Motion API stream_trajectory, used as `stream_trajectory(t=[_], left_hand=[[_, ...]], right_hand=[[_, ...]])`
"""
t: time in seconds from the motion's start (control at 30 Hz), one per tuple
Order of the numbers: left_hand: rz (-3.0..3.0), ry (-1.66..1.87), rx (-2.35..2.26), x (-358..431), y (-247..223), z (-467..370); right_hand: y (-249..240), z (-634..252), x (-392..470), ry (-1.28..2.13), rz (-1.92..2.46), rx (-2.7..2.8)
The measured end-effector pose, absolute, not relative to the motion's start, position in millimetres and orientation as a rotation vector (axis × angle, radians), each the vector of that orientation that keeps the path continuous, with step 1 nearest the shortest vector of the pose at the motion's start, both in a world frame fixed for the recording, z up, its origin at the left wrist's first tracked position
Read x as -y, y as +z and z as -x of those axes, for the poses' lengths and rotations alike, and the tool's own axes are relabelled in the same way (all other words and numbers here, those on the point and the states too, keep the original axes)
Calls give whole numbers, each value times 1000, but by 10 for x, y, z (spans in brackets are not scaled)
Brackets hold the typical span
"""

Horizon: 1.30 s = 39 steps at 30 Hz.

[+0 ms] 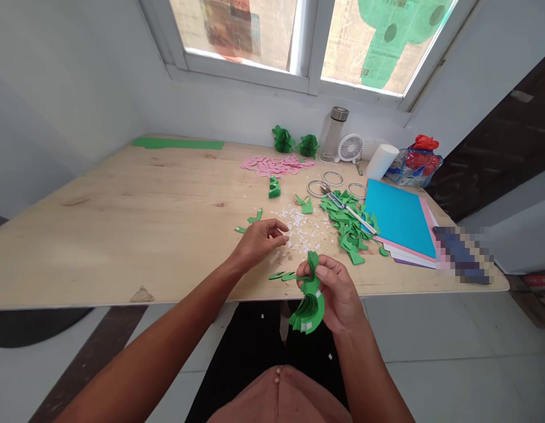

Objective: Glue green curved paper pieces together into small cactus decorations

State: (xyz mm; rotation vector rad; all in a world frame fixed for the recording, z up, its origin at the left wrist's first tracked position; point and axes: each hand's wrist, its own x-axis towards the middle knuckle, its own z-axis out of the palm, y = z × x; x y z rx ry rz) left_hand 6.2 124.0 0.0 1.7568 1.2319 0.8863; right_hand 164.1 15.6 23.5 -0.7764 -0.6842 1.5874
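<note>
My right hand pinches a fanned stack of green paper cut-outs over the table's front edge; small white squares stick to its face. My left hand is over the table with thumb and forefinger apart, nothing visible between them. Close to its fingertips lie scattered white paper bits. A curved green cut-out rests just behind that hand. Another flat green cut-out lies left of the held stack, partly hidden by it. Farther back stands a small folded green stack.
Green scraps pile up at right, with a utility knife on top. Tape rings, pink cut-outs, green paper shapes, a glass bottle and a fan stand behind. Blue sheets lie at right.
</note>
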Motion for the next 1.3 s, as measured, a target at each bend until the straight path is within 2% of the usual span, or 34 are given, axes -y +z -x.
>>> stream_trajectory(t=[0.53,0.93,1.3], left_hand=[[-2332,628,-1452,-1287,-77,-188],[-2763,514,-1332,-1239,-95,-209],[-2898,473,-1255,-1253,-89,-206]], right_hand=[[246,-1654,-151,1598,781,655],[256,-1643,-161,1594,780,657],[284,-1634,-152,1598,771,658]])
